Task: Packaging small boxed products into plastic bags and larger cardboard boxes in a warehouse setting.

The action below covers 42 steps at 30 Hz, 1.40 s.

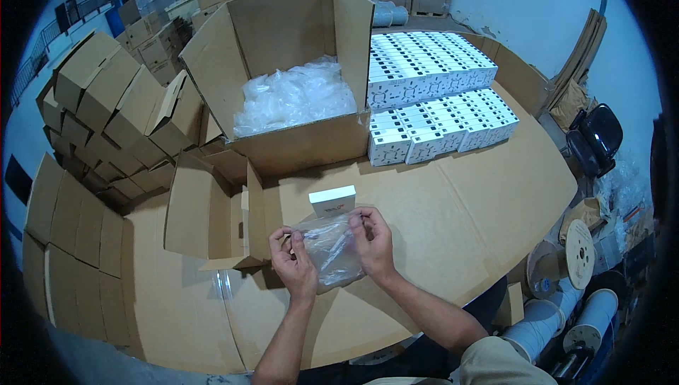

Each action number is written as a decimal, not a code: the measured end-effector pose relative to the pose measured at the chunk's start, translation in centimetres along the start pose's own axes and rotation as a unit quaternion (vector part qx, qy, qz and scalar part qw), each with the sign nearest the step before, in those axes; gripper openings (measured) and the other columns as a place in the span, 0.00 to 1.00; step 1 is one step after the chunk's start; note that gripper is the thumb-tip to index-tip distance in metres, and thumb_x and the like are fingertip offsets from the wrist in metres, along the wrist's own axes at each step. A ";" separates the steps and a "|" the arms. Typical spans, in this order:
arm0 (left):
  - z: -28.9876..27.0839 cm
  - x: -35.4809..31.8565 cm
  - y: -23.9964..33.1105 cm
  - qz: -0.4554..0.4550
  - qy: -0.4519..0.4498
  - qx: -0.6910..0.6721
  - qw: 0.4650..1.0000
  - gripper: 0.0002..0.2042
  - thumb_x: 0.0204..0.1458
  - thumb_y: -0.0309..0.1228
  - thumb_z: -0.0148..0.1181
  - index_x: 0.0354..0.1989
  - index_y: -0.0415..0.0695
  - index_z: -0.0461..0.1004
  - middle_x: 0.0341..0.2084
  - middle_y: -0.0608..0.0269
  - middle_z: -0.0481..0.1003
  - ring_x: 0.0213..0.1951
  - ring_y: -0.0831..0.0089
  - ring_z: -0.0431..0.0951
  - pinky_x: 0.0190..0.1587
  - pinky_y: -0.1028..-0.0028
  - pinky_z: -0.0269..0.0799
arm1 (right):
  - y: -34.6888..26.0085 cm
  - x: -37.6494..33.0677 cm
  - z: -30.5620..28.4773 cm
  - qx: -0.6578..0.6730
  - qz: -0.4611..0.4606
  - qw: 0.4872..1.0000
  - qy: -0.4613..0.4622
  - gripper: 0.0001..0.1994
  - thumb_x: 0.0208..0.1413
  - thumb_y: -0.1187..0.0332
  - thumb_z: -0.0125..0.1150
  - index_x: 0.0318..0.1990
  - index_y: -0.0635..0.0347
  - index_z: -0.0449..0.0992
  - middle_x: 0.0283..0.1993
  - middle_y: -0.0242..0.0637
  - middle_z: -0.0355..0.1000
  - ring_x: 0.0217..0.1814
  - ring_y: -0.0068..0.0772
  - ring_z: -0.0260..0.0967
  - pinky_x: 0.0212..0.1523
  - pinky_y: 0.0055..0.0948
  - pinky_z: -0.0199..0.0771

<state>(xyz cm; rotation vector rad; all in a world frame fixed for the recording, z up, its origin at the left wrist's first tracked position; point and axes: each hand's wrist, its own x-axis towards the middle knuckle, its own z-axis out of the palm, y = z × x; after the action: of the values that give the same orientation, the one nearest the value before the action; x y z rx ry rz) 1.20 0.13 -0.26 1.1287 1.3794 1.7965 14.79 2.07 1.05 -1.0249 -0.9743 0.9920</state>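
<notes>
With left hand [295,266] and right hand [373,247], pinches a clear plastic bag [329,252] by its upper edge over the cardboard sheet [453,226], just short of a small white box [332,202], seemingly opening the bag and likely needing to separate its layers next.

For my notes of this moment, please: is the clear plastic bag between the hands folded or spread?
Spread: the clear plastic bag reaches from the left hand to the right hand, wide and wrinkled.

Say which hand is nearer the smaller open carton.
Left. The left hand is just right of the smaller open carton; the right hand is farther right, across the clear bag.
</notes>
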 end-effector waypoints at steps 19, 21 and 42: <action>0.3 -0.1 0.7 -0.131 -0.181 -0.061 0.973 0.28 0.43 0.23 0.78 0.52 0.39 0.69 0.44 0.58 0.78 0.45 0.72 0.80 0.48 0.72 0.78 | 0.8 2.5 -2.5 -0.075 -0.011 0.996 -0.038 0.10 0.64 0.66 0.63 0.43 0.66 0.79 0.30 0.30 0.77 0.33 0.18 0.71 0.35 0.22 0.73; 0.5 -0.2 0.7 -0.103 -0.180 -0.055 0.977 0.29 0.42 0.24 0.80 0.52 0.39 0.69 0.42 0.58 0.79 0.43 0.73 0.81 0.47 0.72 0.79 | 0.2 3.2 -3.5 -0.029 -0.005 0.999 -0.024 0.08 0.63 0.68 0.63 0.43 0.62 0.81 0.36 0.32 0.78 0.37 0.20 0.73 0.38 0.23 0.73; -0.4 0.0 -1.0 -0.079 -0.121 0.167 0.975 0.25 0.41 0.32 0.79 0.46 0.39 0.72 0.38 0.53 0.81 0.41 0.65 0.82 0.45 0.65 0.78 | -3.5 2.7 -3.8 -0.274 -0.314 0.874 -0.249 0.09 0.44 0.73 0.74 0.34 0.57 0.82 0.43 0.33 0.78 0.52 0.39 0.71 0.57 0.39 0.70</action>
<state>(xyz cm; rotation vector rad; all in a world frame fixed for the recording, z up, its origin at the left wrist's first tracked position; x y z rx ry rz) 0.83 0.17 -1.23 1.3178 1.6086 1.2972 19.67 3.06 3.97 -0.8049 -1.9520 0.4214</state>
